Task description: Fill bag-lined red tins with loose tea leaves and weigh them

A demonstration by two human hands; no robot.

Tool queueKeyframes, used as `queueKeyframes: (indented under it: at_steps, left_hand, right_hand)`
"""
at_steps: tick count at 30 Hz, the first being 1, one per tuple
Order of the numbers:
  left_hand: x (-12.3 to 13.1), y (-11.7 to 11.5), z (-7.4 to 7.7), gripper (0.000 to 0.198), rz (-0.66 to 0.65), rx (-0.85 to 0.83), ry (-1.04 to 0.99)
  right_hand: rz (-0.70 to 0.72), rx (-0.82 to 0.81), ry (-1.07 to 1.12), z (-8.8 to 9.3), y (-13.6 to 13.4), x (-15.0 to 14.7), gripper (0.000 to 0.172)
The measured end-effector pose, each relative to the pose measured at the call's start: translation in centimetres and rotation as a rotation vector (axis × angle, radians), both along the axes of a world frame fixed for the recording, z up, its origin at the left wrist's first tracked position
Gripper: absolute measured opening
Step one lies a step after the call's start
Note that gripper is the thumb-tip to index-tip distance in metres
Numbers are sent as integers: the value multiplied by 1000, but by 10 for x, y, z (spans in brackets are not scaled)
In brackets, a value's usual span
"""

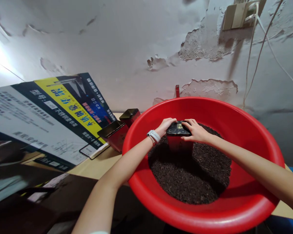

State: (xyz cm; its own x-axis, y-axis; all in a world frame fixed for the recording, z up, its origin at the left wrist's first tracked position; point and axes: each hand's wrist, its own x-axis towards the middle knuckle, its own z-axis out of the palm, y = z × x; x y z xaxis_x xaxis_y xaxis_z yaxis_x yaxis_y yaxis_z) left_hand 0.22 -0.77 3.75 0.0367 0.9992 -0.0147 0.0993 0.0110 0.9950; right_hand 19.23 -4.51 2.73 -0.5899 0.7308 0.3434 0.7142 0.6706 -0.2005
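Note:
A red tin (180,144) with a worn black lid stands upright on the dark, loose tea-like leaves (190,182) in a big red plastic basin (202,221). My left hand (166,126), with a pale watch at the wrist, grips the lid's left side. On the lid's right side and top lies my right hand (194,131), its fingers bent over the edge. Both hands are closed on the tin at its lid. The palm sides of the fingers and the tin's far side are hidden.
Left of the basin stand two more dark-topped red tins, one nearer (114,135) and one behind (130,117). A large printed carton (61,120) leans farther left on the pale tabletop (88,165). White cables (252,42) hang from a wall socket (236,16) at upper right.

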Motion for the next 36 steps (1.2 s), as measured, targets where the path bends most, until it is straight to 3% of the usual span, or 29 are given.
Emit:
queueKeyframes:
  at_steps: [17,36]
  left_hand:
    - [-1,-1,5,12,-13,68,127]
    - [1,-2,5,12,-7,9,75]
  right_hand:
    - [-15,-36,1,1,-2,-1,74]
    - [-1,-20,17,-1,0,-1,71]
